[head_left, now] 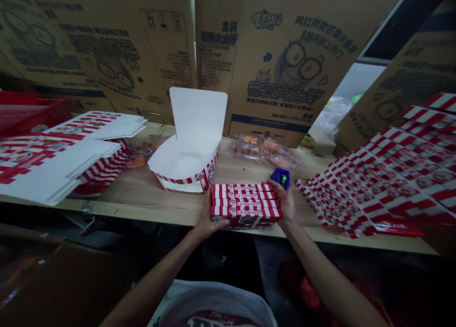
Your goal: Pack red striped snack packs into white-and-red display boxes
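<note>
A closed red-and-white striped box (244, 204) lies near the front edge of the wooden table (149, 196). My left hand (206, 217) grips its left end with fingers curled round the lower corner. On the box's right end rests my right hand (286, 201), fingers pressed against the side. Just behind my right hand sits a small blue tape dispenser (280, 177). An open striped box (190, 163) with its white lid raised stands just behind and left of the closed one.
Flat striped box blanks (53, 156) are stacked at the left, and folded striped boxes (388, 175) fan out at the right. Clear bags of orange snacks (263, 149) lie behind. Large printed cartons (285, 56) wall the back. A red crate (28, 110) stands far left.
</note>
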{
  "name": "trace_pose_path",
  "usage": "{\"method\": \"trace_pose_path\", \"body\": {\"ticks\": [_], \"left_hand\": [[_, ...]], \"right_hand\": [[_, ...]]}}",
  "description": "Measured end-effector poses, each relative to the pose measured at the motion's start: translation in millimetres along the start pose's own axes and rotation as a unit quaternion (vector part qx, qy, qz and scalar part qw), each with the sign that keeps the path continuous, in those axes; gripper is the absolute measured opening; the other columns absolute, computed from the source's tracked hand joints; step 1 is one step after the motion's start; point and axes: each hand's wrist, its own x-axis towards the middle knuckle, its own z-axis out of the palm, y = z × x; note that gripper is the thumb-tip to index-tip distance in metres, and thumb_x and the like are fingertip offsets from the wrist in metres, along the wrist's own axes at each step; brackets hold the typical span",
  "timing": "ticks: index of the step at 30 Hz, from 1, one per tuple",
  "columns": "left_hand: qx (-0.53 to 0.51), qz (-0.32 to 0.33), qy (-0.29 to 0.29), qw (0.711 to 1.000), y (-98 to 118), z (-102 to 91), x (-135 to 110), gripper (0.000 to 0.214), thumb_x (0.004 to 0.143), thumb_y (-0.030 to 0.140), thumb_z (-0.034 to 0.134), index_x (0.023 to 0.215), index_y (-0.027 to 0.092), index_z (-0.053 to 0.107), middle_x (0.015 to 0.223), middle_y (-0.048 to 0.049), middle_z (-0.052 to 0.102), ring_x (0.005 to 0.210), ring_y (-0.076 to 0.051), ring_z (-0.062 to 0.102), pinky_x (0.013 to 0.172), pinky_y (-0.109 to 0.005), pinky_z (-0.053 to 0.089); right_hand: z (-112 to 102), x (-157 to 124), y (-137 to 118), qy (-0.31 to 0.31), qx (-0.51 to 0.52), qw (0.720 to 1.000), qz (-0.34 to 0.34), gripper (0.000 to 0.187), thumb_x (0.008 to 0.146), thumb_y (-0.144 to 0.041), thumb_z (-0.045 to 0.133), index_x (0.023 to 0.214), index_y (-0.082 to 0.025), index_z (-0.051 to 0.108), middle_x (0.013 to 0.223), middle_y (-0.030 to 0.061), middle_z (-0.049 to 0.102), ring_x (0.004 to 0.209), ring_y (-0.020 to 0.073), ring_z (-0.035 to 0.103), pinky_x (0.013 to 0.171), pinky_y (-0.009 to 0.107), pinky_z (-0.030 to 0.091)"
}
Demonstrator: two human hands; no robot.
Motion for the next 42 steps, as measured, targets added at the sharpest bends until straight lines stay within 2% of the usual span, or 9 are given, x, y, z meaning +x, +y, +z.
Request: {"method": "trace_pose_path", "body": {"ticks": [3,7,13,21,27,31,35,38,42], "left_hand": [[0.006,-0.001,0.011,1.0,-1,1.1,0,0.12,0.062,0.058,0.077,0.151,0.025,0.002,0.156,-0.0157,0.019,0.144,-0.037,0.016,0.116,-0.055,0.019],[0.017,0.003,0.027,0.999,0,1.6,0,0.122,0.059,0.058,0.079,0.151,0.025,0.004,0.157,-0.0155,0.017,0.143,-0.038,0.02,0.116,-0.056,0.02],[0.014,-0.002,0.024,1.0,-5,0.2,-2,0.119,0.061,0.053,0.079,0.151,0.025,0.005,0.157,-0.0158,0.015,0.144,-0.037,0.018,0.116,-0.056,0.017],[0.017,0.003,-0.001,1.0,-3,-4.6,0,0.11,0.065,0.05,0.078,0.149,0.026,0.011,0.152,-0.015,0.024,0.14,-0.037,0.025,0.116,-0.057,0.018],[0.016,0.003,-0.004,1.0,-6,-4.6,1,0.112,0.06,0.049,0.081,0.148,0.024,0.016,0.151,-0.016,0.026,0.139,-0.038,0.026,0.115,-0.059,0.016],[0.03,-0.004,0.01,1.0,-9,-3.7,0,0.109,0.062,0.049,0.08,0.147,0.022,0.018,0.148,-0.0166,0.031,0.138,-0.038,0.03,0.114,-0.059,0.021],[0.027,-0.004,0.021,0.999,-5,-3.6,2,0.109,0.061,0.05,0.081,0.146,0.023,0.019,0.146,-0.0168,0.036,0.135,-0.038,0.036,0.111,-0.058,0.029],[0.017,-0.005,0.023,1.0,-4,-4.0,3,0.107,0.061,0.05,0.08,0.145,0.023,0.021,0.144,-0.0163,0.04,0.132,-0.038,0.041,0.109,-0.058,0.033],[0.031,-0.005,0.028,0.999,-7,-5.0,4,0.11,0.057,0.05,0.081,0.145,0.024,0.021,0.144,-0.0164,0.039,0.132,-0.038,0.041,0.109,-0.059,0.033]], "right_hand": [[2,0,-1,0.019,0.048,0.999,0.011,0.073,0.072,-0.085,0.039,0.099,-0.024,0.068,0.107,0.007,0.071,0.109,0.0296,0.062,0.1,0.046,0.045],[2,0,-3,-0.012,0.044,0.999,0.015,0.077,0.072,-0.086,0.035,0.1,-0.022,0.069,0.115,0.008,0.069,0.117,0.0308,0.058,0.104,0.045,0.042],[3,-2,-6,-0.041,0.022,0.999,0.026,0.078,0.075,-0.085,0.032,0.108,-0.023,0.063,0.124,0.008,0.064,0.122,0.0293,0.055,0.11,0.046,0.037],[6,-5,-16,-0.065,-0.004,0.997,0.038,0.086,0.08,-0.082,0.015,0.13,-0.022,0.05,0.13,0.0127,0.058,0.126,0.0307,0.052,0.101,0.045,0.045],[7,-5,-13,-0.053,0.002,0.996,0.072,0.081,0.079,-0.083,0.024,0.135,-0.029,0.046,0.146,0.0027,0.045,0.135,0.0271,0.042,0.117,0.046,0.027],[4,-3,-8,-0.073,-0.011,0.994,0.079,0.083,0.08,-0.082,0.022,0.141,-0.028,0.04,0.15,0.0027,0.04,0.138,0.0252,0.038,0.117,0.041,0.026],[-4,4,-21,-0.12,-0.134,0.982,0.055,0.085,0.081,-0.081,0.025,0.145,-0.025,0.034,0.154,0.0062,0.034,0.142,0.0243,0.03,0.119,0.04,0.021],[-2,8,-49,-0.222,-0.337,0.914,-0.039,0.101,0.071,-0.082,0.048,0.149,-0.022,0.025,0.159,0.0092,0.019,0.147,0.0281,0.014,0.12,0.044,0.009],[20,3,-77,-0.402,-0.565,0.709,-0.126,0.132,0.051,-0.074,0.073,0.152,-0.016,0.012,0.159,0.0191,0.007,0.146,0.036,0.002,0.117,0.054,0.0]]}}
